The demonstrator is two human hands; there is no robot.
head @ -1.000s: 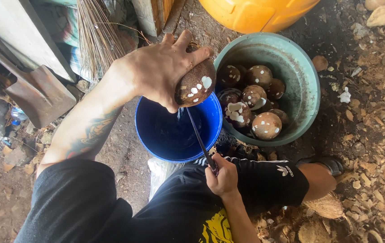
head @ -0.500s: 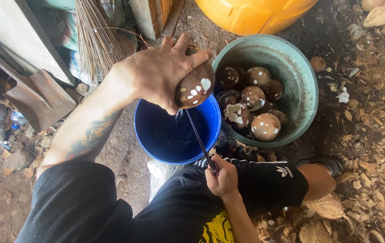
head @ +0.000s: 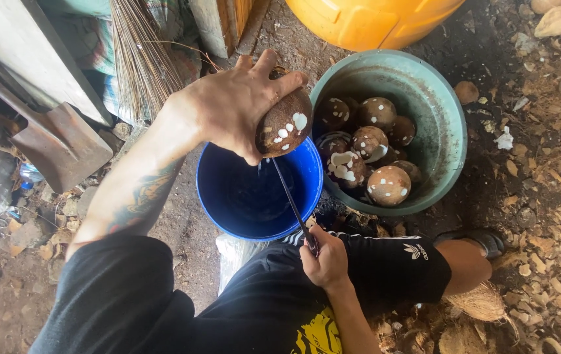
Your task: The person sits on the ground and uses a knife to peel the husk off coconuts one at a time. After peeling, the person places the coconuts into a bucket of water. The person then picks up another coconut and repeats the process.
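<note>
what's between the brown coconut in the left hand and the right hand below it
In the head view, a thin dark blade spans from the brown coconut to the right hand, crossing the round blue plastic bucket.

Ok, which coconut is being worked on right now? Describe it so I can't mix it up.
Find the blue bucket left of the green basin of husked coconuts. The coconut hangs above the bucket's rim, gripped by the left hand, with the thin blade from the right hand touching its underside. Unlike the others, it is outside the basin, held in the air.

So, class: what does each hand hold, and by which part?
Left hand grips a coconut from above, round its top. Right hand holds a knife by its handle.
</note>
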